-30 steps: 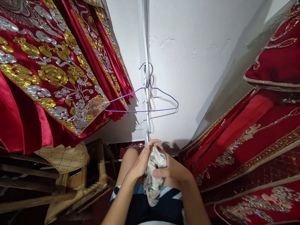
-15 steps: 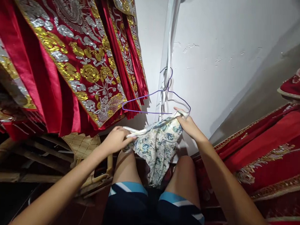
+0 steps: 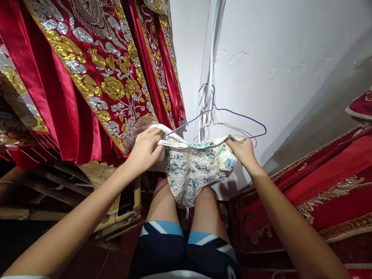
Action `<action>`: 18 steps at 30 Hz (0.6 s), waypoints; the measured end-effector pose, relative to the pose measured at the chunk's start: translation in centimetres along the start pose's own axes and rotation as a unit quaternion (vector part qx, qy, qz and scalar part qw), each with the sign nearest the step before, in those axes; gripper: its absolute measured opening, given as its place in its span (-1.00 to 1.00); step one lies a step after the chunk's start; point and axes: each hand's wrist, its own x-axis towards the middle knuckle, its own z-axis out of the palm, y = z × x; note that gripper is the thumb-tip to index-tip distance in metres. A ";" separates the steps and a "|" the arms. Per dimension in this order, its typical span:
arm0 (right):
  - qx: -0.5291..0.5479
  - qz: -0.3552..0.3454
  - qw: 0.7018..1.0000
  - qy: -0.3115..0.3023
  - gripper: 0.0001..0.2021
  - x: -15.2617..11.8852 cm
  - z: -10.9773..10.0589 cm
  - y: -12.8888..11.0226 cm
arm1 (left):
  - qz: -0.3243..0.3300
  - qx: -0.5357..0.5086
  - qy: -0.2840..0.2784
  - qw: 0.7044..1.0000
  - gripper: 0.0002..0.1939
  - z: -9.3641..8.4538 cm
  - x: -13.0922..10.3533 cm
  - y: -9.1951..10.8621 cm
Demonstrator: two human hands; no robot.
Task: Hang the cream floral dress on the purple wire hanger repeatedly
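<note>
A small floral garment (image 3: 194, 168), white with blue and green print, is stretched between my hands below a purple wire hanger (image 3: 235, 112). My left hand (image 3: 146, 148) pinches the left end of its white waistband, and the hanger's left corner dips into the opening there. With thumb and fingers, my right hand (image 3: 242, 151) grips the band's right end, just under the hanger's right part. That right corner sticks out beyond the fabric. The hanger hooks onto a pale strip (image 3: 212, 47) on the wall. Most of its bottom bar is hidden by the garment.
Red costumes with gold and silver sequins (image 3: 113, 88) hang at the left. More red embroidered cloth (image 3: 334, 181) lies at the right. Bamboo furniture (image 3: 21, 213) stands low on the left, with a dark phone-like object (image 3: 126, 200) near it. A white wall (image 3: 283, 49) rises ahead.
The garment has risen and spread wider, its left end now around the hanger's left corner. My left hand moved up, my right hand moved right, and the hanger tilted and shifted right.
</note>
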 end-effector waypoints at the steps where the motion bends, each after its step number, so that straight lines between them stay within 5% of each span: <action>1: 0.006 0.005 1.000 0.002 -0.79 -0.5 0.2 -0.3 | 0.000 -0.004 0.013 1.000 -0.79 0.2 0.5 0.5; 7: 0.094 0.064 0.993 -0.029 -0.73 -3.2 2.4 -2.2 | 0.054 -0.042 0.039 0.997 -0.87 2.5 4.8 3.5; 12: 0.089 0.010 0.996 0.001 -0.92 -3.7 2.4 -2.1 | 0.035 -0.047 0.129 0.990 -0.70 4.3 7.4 1.0; 18: 0.034 -0.021 0.992 0.123 -0.04 -1.5 -1.4 0.1 | 0.018 -0.002 0.146 0.989 -0.78 5.0 7.0 -1.3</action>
